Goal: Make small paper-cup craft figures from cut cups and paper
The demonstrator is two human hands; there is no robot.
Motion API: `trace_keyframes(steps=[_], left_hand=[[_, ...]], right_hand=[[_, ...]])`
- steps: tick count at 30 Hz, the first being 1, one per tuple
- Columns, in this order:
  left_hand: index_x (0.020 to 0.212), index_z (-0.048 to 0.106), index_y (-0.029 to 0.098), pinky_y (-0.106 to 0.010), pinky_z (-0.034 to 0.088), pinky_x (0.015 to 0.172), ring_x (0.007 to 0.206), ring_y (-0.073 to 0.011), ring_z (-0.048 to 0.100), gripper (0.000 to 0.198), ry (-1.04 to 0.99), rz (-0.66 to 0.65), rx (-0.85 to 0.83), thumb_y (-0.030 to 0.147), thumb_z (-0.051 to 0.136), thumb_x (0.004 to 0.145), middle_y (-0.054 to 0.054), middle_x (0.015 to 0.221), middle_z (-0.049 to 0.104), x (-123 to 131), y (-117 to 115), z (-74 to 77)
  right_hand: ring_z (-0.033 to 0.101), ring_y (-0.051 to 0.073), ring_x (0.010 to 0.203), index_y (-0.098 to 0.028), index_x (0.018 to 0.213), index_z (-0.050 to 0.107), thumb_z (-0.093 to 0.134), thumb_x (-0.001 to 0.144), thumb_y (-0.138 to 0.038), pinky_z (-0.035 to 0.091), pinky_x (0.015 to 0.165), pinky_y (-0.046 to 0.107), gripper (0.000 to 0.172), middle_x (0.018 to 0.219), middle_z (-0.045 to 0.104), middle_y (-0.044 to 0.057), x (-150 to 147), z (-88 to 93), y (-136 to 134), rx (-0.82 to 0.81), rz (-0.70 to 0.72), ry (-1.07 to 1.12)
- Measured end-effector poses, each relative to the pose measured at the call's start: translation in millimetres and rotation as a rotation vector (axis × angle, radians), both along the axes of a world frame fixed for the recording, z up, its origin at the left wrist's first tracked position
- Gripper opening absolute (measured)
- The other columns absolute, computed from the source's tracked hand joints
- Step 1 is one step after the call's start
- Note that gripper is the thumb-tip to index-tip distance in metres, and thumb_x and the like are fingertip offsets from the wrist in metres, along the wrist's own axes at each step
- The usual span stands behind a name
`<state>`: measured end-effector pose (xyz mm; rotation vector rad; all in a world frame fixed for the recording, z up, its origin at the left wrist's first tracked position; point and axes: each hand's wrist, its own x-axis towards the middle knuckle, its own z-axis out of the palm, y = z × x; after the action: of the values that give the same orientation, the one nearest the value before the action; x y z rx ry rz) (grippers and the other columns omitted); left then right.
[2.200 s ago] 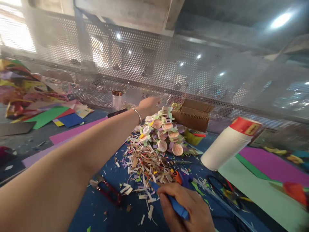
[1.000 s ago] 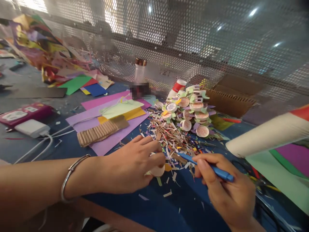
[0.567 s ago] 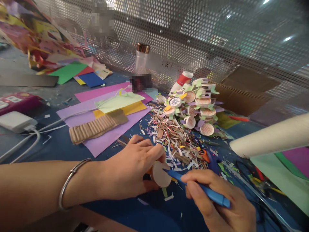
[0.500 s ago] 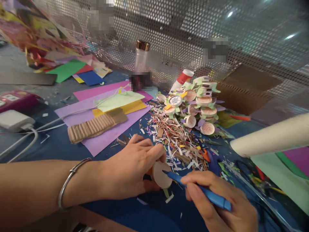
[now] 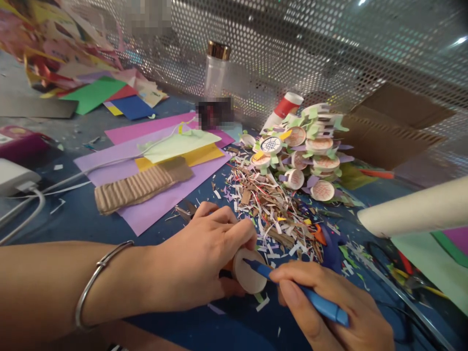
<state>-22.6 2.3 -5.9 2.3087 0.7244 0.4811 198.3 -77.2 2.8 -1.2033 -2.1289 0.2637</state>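
Observation:
My left hand (image 5: 208,253), with a silver bangle at the wrist, grips a small round paper piece (image 5: 251,278) whose pale disc face is turned toward the right. A green tab sticks out below the disc. In my right hand (image 5: 329,302) is a blue pen (image 5: 307,292), its dark tip at the upper left part of the disc. No drawn lines can be made out on that face. Behind my hands stands a pile of similar round pieces (image 5: 309,146) with green and purple tabs, some with orange line patterns and one with a dark pattern (image 5: 270,145).
Paper scraps (image 5: 263,204) cover the table before the pile. Corrugated cardboard (image 5: 142,187) lies on purple paper (image 5: 139,219) at the left. A white tube (image 5: 417,207) reaches in from the right. A clear bottle (image 5: 215,70) stands by the perforated metal screen (image 5: 256,44).
The view has shifted slightly, so the background sits a little differently. Both hands keep their holds, and the pen tip is now nearer the upper left part of the disc.

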Motion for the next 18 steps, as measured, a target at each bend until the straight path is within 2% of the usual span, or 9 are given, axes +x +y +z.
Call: trace_keyframes(steps=[18], left_hand=[[0.104, 0.053, 0.019, -0.036, 0.024, 0.091, 0.102, -0.0211, 0.057, 0.042, 0.046, -0.018, 0.044, 0.032, 0.083, 0.078, 0.001, 0.099, 0.068, -2.4, 0.4, 2.2]], right_hand=[[0.073, 0.008, 0.072, -0.024, 0.1, 0.062, 0.055, 0.093, -0.008, 0.057, 0.075, 0.016, 0.02, 0.082, 0.075, -0.005, -0.6, 7.2, -3.8, -0.053, 0.061, 0.001]])
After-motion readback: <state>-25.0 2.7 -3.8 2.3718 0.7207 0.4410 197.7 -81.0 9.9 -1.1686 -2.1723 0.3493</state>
